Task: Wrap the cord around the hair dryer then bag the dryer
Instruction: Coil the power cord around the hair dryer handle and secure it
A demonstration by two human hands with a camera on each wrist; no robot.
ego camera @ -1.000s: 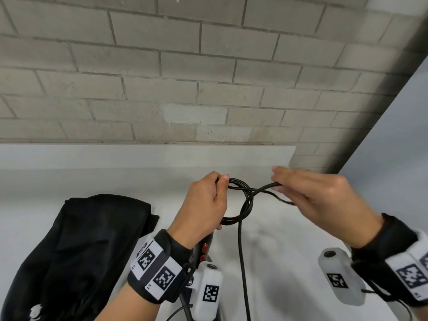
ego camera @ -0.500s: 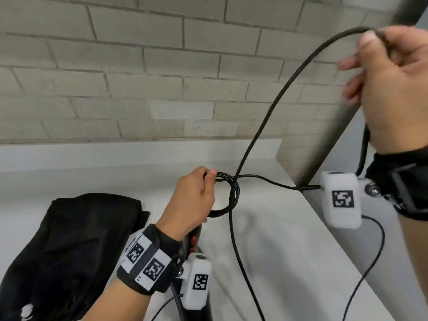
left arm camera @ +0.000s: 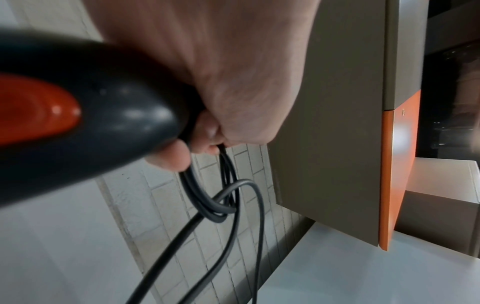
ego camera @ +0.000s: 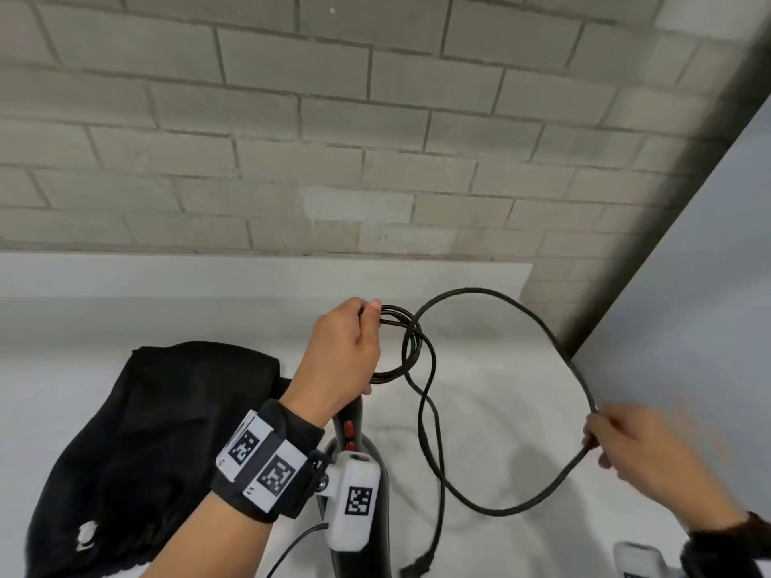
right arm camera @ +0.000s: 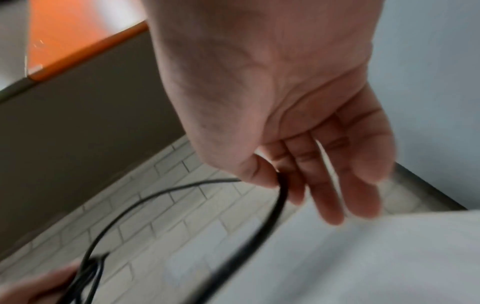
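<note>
My left hand (ego camera: 346, 352) grips the handle of the black hair dryer (ego camera: 354, 427), which has red-orange buttons (left arm camera: 33, 111), and pinches a small coil of its black cord (ego camera: 411, 342) against the handle's end. From the coil a wide loop of cord (ego camera: 479, 292) arcs right to my right hand (ego camera: 626, 444), which pinches the cord (right arm camera: 279, 197) between thumb and forefinger, the other fingers loose. More cord hangs down toward the plug end (ego camera: 417, 567). The dryer's body is mostly hidden under my left wrist. A black fabric bag (ego camera: 137, 444) lies crumpled on the white counter at the left.
The white counter (ego camera: 500, 410) meets a grey brick wall (ego camera: 375, 139) behind. A pale panel (ego camera: 709, 285) rises at the right edge. The wrist views show a brown cabinet with an orange edge (left arm camera: 389, 174) overhead.
My right hand has come down from high at the upper right to low at the right, sliding along the cord; the taut strand is now a wide slack loop. The left hand has held still.
</note>
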